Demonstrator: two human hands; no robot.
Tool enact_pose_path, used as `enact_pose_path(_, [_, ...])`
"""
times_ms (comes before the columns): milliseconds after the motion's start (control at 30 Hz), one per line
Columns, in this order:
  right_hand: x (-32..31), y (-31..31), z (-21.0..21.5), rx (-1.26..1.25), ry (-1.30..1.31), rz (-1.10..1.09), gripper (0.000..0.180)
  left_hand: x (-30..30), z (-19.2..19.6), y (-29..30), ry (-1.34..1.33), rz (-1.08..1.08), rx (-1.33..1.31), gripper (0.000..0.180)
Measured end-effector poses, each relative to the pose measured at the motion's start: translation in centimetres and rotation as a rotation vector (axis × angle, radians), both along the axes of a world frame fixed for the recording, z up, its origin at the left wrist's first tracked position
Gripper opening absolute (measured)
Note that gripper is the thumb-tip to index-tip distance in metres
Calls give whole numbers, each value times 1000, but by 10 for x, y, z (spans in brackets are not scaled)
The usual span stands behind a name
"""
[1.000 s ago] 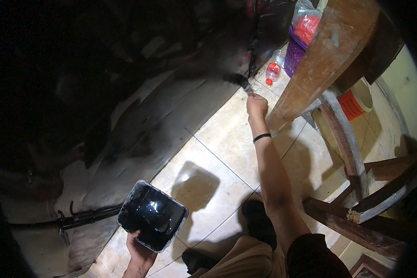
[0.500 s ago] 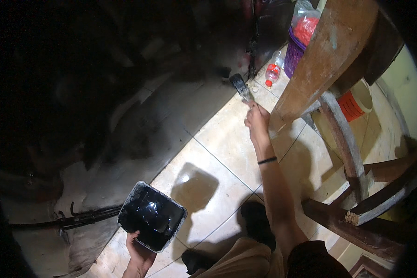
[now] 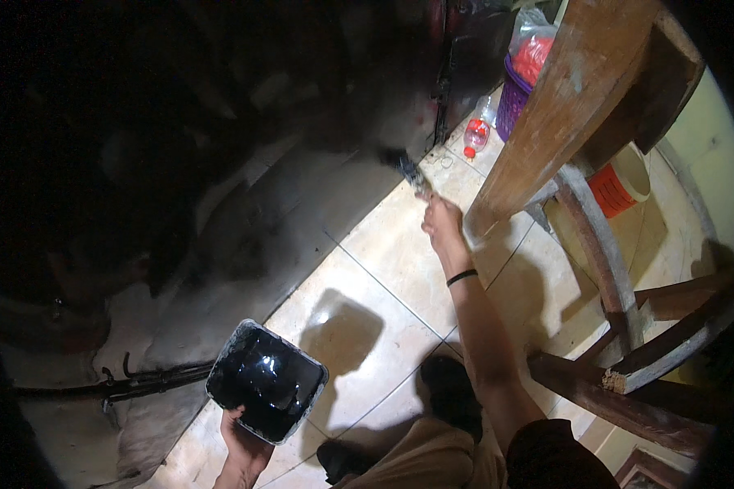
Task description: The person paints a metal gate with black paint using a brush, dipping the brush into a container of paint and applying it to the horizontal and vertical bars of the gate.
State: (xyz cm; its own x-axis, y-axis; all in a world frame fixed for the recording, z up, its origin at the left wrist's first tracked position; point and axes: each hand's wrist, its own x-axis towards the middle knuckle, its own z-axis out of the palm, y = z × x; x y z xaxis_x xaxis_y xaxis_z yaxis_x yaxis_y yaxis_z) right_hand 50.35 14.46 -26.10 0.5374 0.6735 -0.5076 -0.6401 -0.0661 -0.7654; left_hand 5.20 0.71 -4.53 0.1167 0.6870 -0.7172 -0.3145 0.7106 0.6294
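Note:
My left hand (image 3: 245, 444) holds a square tub of black paint (image 3: 265, 379) by its near edge, thumb over the rim. Light glints off the wet black inside it. In my right hand (image 3: 444, 222), stretched out ahead, is a paintbrush (image 3: 412, 175) gripped by its handle. Its dark bristles touch, or nearly touch, the lower edge of a dark, grimy panel (image 3: 302, 204); exact contact is hard to tell in the shadow. Several fingers of the left hand are hidden under the tub.
On the right stands a wooden frame (image 3: 563, 106) with curved legs. Behind it are a purple basket (image 3: 511, 106), a plastic bottle with a red cap (image 3: 476, 137) and an orange-labelled bucket (image 3: 620, 187). Black cables (image 3: 155, 383) run along the panel's left. Pale tiles (image 3: 391, 277) cover the floor.
My right hand and the paintbrush have moved slightly left and nearer, bringing the bristles against or close to the panel. My left hand and the tub stay nearly still.

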Motion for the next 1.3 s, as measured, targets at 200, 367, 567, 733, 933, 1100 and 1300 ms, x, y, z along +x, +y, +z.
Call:
enact_pose_path(200, [-24, -7, 38, -136, -287, 40, 25, -6, -2, -5, -10, 9, 11, 64])
enact_pose_path(367, [-35, -12, 121, 290, -165, 96, 26, -2, 0, -7, 4, 4, 33, 64])
enact_pose_path(567, [-33, -12, -18, -185, -516, 40, 23, 9, 16, -3, -21, -27, 76, 64])
enact_pose_path(733, [-51, -26, -13, -222, -596, 177, 26, -10, 8, -10, 6, 21, 46, 63])
enact_pose_path(933, [-69, -21, 116, 176, -265, 190, 27, -25, 1, -18, -28, 61, 77, 65])
enact_pose_path(1100, [-74, -26, 5, -151, -596, 187, 28, -42, 6, -11, -32, 26, 65, 66])
enact_pose_path(1300, [-111, -37, 105, 73, -214, 176, 25, -78, 17, -28, 28, 83, 157, 65])
